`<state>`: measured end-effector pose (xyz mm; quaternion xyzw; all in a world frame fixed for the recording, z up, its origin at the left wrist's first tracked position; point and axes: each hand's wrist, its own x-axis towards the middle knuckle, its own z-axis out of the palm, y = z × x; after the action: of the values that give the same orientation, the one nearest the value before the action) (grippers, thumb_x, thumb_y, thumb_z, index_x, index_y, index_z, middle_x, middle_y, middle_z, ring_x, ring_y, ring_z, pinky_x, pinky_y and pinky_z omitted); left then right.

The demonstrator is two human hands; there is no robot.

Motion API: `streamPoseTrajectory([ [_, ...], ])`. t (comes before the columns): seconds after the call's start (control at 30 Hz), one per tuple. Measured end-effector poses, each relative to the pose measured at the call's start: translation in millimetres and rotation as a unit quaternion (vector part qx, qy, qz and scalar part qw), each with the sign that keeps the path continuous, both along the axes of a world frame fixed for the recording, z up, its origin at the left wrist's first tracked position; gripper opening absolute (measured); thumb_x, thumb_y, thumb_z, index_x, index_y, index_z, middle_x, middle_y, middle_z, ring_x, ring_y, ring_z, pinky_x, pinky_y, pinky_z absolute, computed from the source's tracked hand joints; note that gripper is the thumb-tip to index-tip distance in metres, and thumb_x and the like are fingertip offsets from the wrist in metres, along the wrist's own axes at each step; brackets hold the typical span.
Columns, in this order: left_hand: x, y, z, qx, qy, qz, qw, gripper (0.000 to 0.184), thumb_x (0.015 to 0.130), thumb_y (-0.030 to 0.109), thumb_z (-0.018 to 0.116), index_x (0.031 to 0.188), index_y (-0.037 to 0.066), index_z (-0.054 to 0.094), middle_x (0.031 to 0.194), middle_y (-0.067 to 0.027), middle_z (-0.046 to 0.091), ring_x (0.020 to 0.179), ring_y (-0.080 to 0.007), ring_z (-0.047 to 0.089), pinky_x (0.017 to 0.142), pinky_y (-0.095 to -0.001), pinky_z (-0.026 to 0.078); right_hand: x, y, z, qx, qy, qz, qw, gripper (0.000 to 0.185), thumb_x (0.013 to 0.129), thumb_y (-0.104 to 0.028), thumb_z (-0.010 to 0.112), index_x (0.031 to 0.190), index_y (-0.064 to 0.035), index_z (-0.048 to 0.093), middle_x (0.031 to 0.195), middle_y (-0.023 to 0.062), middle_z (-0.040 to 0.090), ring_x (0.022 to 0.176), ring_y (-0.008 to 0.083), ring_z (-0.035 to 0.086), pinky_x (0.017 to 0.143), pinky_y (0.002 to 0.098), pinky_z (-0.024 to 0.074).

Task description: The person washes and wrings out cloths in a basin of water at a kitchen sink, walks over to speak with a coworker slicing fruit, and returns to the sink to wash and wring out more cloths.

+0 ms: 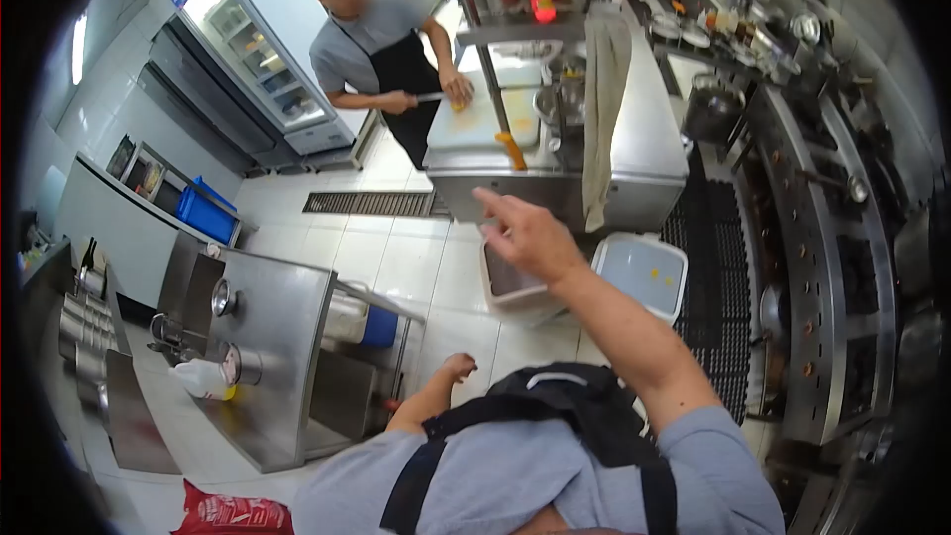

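My right hand (532, 240) reaches forward in mid-air, fingers stretched out, holding nothing. Below it stand an uncovered white bin (515, 285) and, beside that, a bin with a pale bluish lid (642, 272). Past my fingertips is the steel worktable (555, 185) with a white cutting board (485, 124) and an orange handle (510, 151) at its edge. My left hand (458, 369) hangs low at my side, near the steel counter on the left; its fingers are small and partly hidden.
Across the worktable a co-worker (381, 59) cuts something orange with a knife. A cloth (602, 109) hangs from the shelf post. Stoves (827, 267) line the right side along a black mat (705, 277). At left, the steel counter (282, 337) holds a plastic jug (203, 378).
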<state>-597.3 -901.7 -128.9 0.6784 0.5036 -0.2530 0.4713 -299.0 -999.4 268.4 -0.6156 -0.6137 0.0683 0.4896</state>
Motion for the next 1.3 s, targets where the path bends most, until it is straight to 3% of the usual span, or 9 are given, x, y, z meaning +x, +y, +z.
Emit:
streamPoseTrajectory([
  [0.2,-1,-1,9,0.025,-0.024,0.148,0.988,0.036,0.073,0.021,0.061,0.107,0.008,0.060,0.088,-0.0092,0.063,0.073,-0.0214,0.061,0.061,-0.0368,0.055,20,-25,-59,0.031,-0.015,0.010,0.999,0.020,0.079,-0.010,0.058,0.096,-0.0003,0.060,0.087,0.0147,0.061,0.074,0.0310,0.059,0.067,0.0353,0.0475],
  [0.4,-83,-20,-67,0.003,0.030,-0.079,0.996,0.030,0.076,0.023,0.059,0.100,0.007,0.063,0.090,-0.0110,0.063,0.076,-0.0244,0.062,0.057,-0.0393,0.054,76,-341,-436,-0.475,-0.255,-0.206,0.817,0.025,0.067,-0.020,0.066,0.085,-0.0024,0.061,0.086,0.0147,0.061,0.088,0.0321,0.057,0.080,0.0394,0.0456],
  [0.47,-104,-26,-72,-0.008,0.034,-0.073,0.997,0.029,0.076,0.024,0.058,0.099,0.007,0.064,0.090,-0.0113,0.064,0.076,-0.0245,0.063,0.059,-0.0396,0.054,58,-459,-409,-0.715,-0.249,-0.001,0.653,0.044,0.071,-0.027,0.066,0.107,-0.0032,0.055,0.107,0.0192,0.056,0.105,0.0319,0.050,0.090,0.0380,0.0423],
  [0.5,-103,-19,-70,-0.008,0.059,-0.122,0.991,0.030,0.077,0.025,0.058,0.099,0.006,0.064,0.091,-0.0118,0.064,0.076,-0.0241,0.063,0.061,-0.0397,0.053,54,-506,-408,-0.612,-0.055,-0.112,0.781,0.045,0.076,-0.028,0.061,0.112,-0.0034,0.051,0.118,0.0211,0.051,0.115,0.0279,0.045,0.093,0.0376,0.0405],
  [0.73,-95,1,-66,0.014,0.165,-0.209,0.964,0.035,0.076,0.032,0.054,0.097,0.006,0.066,0.090,-0.0143,0.066,0.075,-0.0236,0.064,0.067,-0.0401,0.051,-34,-560,-352,-0.581,-0.036,-0.455,0.674,0.020,0.076,-0.021,0.055,0.080,-0.0024,0.059,0.088,0.0155,0.058,0.085,0.0292,0.053,0.075,0.0399,0.0439],
  [0.83,-27,36,-55,0.054,0.082,-0.289,0.952,0.031,0.074,0.028,0.055,0.093,0.006,0.066,0.085,-0.0137,0.066,0.072,-0.0268,0.064,0.064,-0.0396,0.052,-40,-488,-391,-0.400,-0.061,-0.549,0.731,0.021,0.076,-0.018,0.053,0.067,-0.0020,0.062,0.075,0.0131,0.061,0.072,0.0298,0.057,0.067,0.0408,0.0454],
  [0.87,-4,34,-37,0.062,0.072,-0.210,0.973,0.032,0.072,0.027,0.056,0.093,0.006,0.066,0.086,-0.0130,0.066,0.071,-0.0272,0.064,0.063,-0.0383,0.053,-12,-459,-391,-0.548,-0.177,-0.236,0.783,0.019,0.076,-0.016,0.051,0.072,-0.0005,0.063,0.078,0.0181,0.061,0.079,0.0347,0.058,0.071,0.0410,0.0463],
  [1.07,118,12,41,0.050,-0.062,-0.044,0.996,0.040,0.069,0.025,0.059,0.106,0.008,0.061,0.090,-0.0149,0.064,0.071,-0.0258,0.063,0.059,-0.0357,0.055,27,-228,-296,-0.279,0.047,-0.273,0.920,0.024,0.074,-0.016,0.058,0.094,-0.0036,0.064,0.082,0.0175,0.064,0.077,0.0332,0.061,0.072,0.0387,0.0482],
  [1.3,77,2,17,0.038,-0.026,-0.054,0.997,0.035,0.071,0.022,0.060,0.104,0.008,0.061,0.071,-0.0079,0.060,0.065,-0.0205,0.061,0.057,-0.0333,0.055,54,-244,-282,-0.293,0.079,-0.292,0.907,0.024,0.073,-0.015,0.059,0.094,-0.0034,0.064,0.080,0.0158,0.064,0.076,0.0298,0.063,0.071,0.0368,0.0491],
])
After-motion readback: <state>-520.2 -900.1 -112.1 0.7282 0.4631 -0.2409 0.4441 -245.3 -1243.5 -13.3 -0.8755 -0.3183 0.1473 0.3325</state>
